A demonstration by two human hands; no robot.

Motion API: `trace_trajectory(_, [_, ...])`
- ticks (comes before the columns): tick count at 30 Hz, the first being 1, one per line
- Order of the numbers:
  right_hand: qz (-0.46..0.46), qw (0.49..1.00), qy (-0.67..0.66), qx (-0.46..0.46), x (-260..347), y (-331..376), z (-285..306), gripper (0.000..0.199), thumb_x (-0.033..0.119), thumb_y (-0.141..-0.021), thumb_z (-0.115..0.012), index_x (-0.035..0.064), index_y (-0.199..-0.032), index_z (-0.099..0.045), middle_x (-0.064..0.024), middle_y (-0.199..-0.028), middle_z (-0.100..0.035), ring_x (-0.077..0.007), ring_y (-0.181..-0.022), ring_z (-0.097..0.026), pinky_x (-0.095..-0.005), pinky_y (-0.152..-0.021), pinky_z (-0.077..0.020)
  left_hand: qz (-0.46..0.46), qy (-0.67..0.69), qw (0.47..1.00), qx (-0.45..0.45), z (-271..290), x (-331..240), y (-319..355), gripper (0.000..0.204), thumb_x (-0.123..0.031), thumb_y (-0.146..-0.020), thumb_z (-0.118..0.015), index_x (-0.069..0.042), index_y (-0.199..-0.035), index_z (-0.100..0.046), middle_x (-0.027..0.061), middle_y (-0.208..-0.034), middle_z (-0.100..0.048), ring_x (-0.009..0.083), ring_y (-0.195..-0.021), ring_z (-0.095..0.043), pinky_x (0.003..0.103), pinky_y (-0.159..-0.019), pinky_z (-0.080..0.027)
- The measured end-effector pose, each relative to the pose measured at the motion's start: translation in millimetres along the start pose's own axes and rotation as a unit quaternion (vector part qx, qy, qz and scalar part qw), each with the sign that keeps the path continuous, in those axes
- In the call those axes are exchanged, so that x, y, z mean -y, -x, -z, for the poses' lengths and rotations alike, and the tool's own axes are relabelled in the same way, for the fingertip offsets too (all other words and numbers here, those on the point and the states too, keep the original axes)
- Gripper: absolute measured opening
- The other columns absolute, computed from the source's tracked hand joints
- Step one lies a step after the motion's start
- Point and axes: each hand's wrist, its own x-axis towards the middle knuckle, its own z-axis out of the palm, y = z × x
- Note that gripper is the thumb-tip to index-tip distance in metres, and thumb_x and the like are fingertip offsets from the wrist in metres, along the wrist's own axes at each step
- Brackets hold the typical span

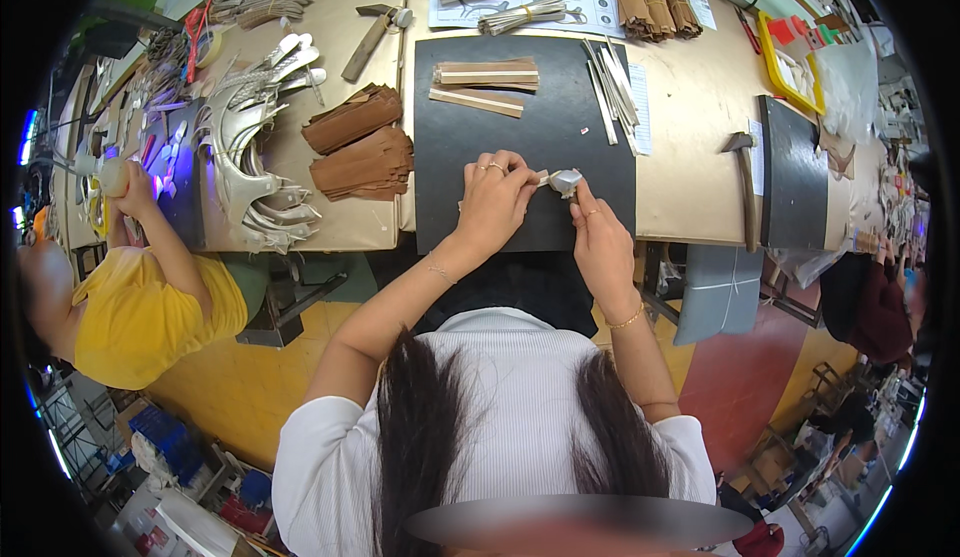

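Over the black mat (460,227), my two hands are close together. My left hand (492,202) is closed in a pinch around a narrow pale strip (542,178); most of the strip is hidden by the fingers. My right hand (604,242) grips a small shiny silver-white piece (565,180) at its fingertips. The strip's end touches or nearly touches this piece; I cannot tell which. Farther up the mat lie a stack of brown strips with pale middles (487,74), two loose similar strips (476,103), and a bunch of thin silvery strips (612,87).
Left of the mat are brown leather-like stacks (360,164), curved silver-white straps (240,157) and a hammer (372,42). Another hammer (743,182) and a second black mat (795,177) lie right. A yellow tray (790,62) stands behind. A person in yellow (160,307) works at left.
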Motion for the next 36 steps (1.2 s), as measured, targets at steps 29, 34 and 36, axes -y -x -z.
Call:
trace_trajectory(29, [0.040, 0.997, -0.046, -0.049, 9.4, -7.9, 5.2, 0.048, 0.013, -0.100, -0.058, 0.0154, -0.148, -0.051, -0.0123, -0.085, -0.061, -0.0340, -0.068, -0.064, -0.0433, -0.060, -0.0519, -0.206, -0.157, 0.965, 0.030, 7.5, 4.6, -6.1, 0.016, -0.011, -0.085, -0.065, -0.009, -0.098, -0.075, 0.0016, -0.087, -0.059, 0.0183, -0.085, -0.058, 0.038, -0.084, -0.041])
trace_trajectory(34, [0.052, 0.997, -0.030, -0.049, 11.6, -13.0, 1.5, 0.049, 0.013, -0.100, -0.059, 0.0157, -0.148, -0.051, -0.0119, -0.084, -0.060, -0.0334, -0.068, -0.063, -0.0430, -0.059, -0.0515, -0.200, -0.172, 0.964, 0.040, 8.2, 2.2, -4.6, 0.018, -0.011, -0.085, -0.064, -0.008, -0.100, -0.074, 0.0026, -0.089, -0.059, 0.0191, -0.087, -0.058, 0.039, -0.085, -0.040])
trace_trajectory(36, [0.046, 0.998, -0.018, -0.039, 11.6, -13.1, 1.4, 0.048, 0.014, -0.100, -0.058, 0.0157, -0.148, -0.051, -0.0119, -0.084, -0.060, -0.0335, -0.068, -0.063, -0.0429, -0.059, -0.0516, -0.201, -0.176, 0.963, 0.045, 8.6, 1.7, -4.4, 0.019, -0.011, -0.086, -0.063, -0.008, -0.101, -0.074, 0.0030, -0.090, -0.059, 0.0194, -0.088, -0.058, 0.039, -0.086, -0.040])
